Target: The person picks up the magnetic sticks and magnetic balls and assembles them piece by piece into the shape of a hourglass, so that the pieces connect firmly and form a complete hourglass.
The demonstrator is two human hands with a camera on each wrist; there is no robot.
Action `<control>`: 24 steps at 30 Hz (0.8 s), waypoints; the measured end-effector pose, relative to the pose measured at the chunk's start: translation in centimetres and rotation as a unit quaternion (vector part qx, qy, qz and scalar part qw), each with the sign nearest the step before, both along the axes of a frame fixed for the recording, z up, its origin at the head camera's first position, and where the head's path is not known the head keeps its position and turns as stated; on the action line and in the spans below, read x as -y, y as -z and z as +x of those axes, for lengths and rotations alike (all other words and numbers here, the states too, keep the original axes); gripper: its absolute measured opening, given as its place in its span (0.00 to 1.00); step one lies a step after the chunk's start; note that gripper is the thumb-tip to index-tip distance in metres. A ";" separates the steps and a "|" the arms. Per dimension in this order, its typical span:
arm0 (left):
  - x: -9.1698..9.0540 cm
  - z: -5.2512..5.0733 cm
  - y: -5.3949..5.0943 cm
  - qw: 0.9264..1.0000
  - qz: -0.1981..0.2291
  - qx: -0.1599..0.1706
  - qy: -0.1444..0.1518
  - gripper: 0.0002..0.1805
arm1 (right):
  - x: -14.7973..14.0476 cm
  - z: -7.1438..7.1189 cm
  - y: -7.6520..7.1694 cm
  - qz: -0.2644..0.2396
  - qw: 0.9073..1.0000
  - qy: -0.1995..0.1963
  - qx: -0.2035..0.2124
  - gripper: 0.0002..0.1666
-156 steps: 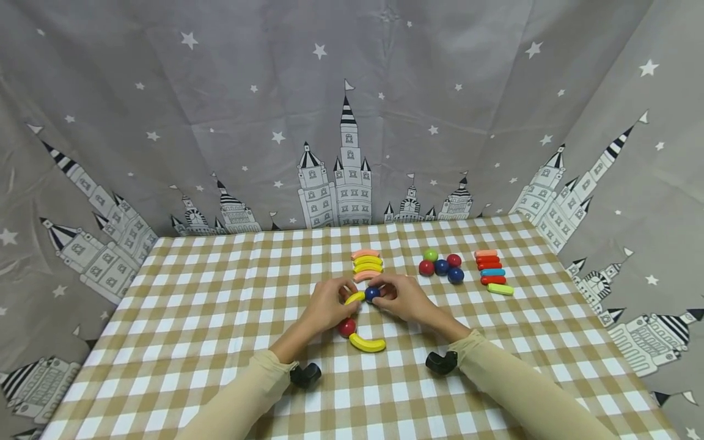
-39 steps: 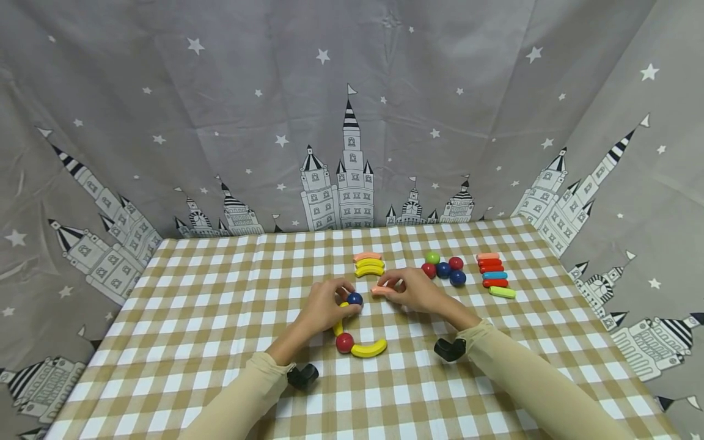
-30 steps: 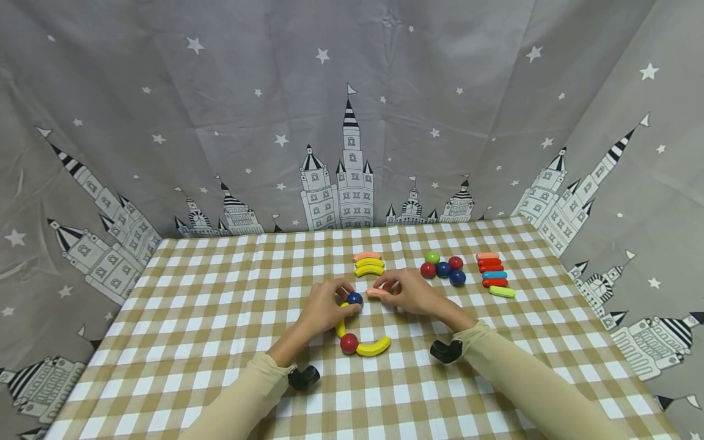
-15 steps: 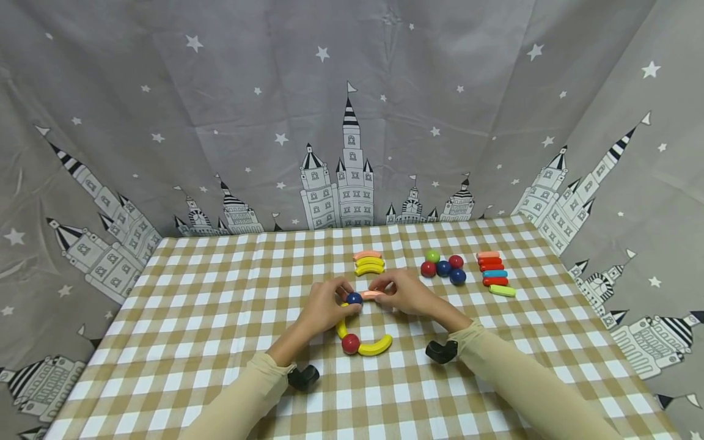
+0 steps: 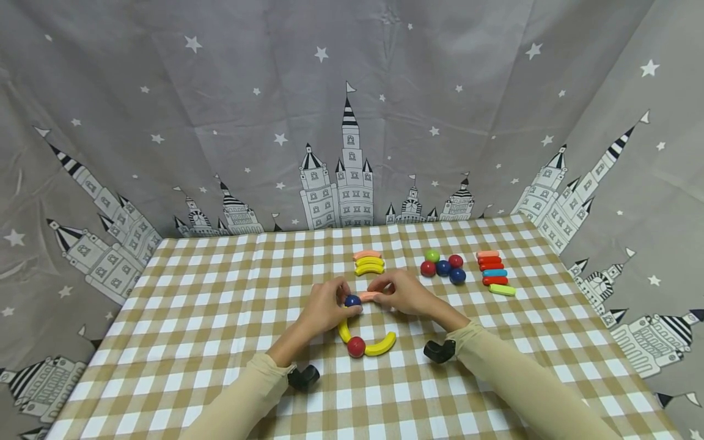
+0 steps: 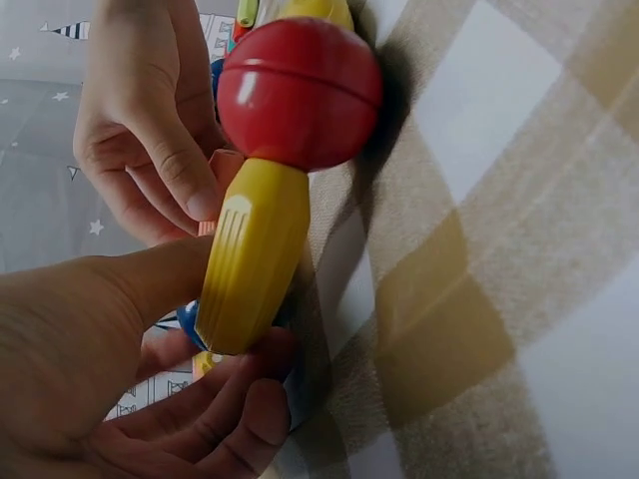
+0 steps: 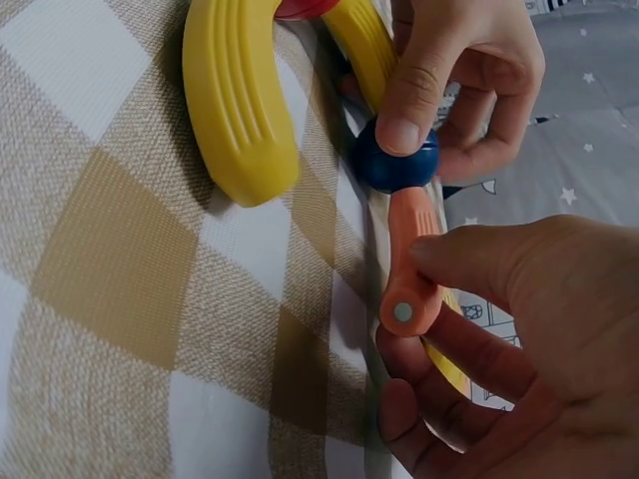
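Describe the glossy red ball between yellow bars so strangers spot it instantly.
On the brown-and-white checked cloth, find the C-shaped chain. At its near bend, a glossy red ball sits between two curved yellow bars; it is the chain's only red piece.

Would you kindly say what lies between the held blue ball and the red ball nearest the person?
A curved yellow piece links the blue ball to the red ball; the right wrist view shows it.

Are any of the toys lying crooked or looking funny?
Just one, a little: the light green stick pokes out to the right past the red stick beside it and slants slightly. Nothing looks broken.
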State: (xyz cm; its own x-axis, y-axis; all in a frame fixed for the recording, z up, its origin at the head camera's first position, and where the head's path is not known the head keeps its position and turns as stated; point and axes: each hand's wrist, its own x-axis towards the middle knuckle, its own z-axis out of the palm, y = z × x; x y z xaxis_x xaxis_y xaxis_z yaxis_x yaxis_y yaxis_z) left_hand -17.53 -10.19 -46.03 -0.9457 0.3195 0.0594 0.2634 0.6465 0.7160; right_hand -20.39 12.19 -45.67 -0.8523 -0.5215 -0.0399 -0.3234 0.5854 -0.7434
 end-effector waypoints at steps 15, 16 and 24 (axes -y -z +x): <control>-0.3 0.0 0.4 1.000 0.018 -0.009 0.002 0.12 | -0.1 0.0 0.3 -0.007 1.000 0.012 0.003 0.13; -0.3 0.0 0.4 1.000 0.019 -0.011 0.000 0.13 | -0.1 0.0 0.3 -0.008 1.000 0.012 0.005 0.13; -0.5 0.4 0.4 0.999 0.007 0.000 -0.037 0.15 | -0.7 0.0 0.4 -0.020 1.000 0.008 0.004 0.13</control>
State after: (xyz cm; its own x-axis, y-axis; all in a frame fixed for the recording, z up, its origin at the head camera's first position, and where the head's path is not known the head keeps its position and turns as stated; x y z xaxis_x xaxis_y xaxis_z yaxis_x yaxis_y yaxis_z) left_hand -17.12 -9.64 -46.41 -0.9667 0.2479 0.0628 0.2148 0.6538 0.7255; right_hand -20.41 12.90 -46.04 -0.8602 -0.5093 -0.0256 -0.3086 0.5599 -0.7689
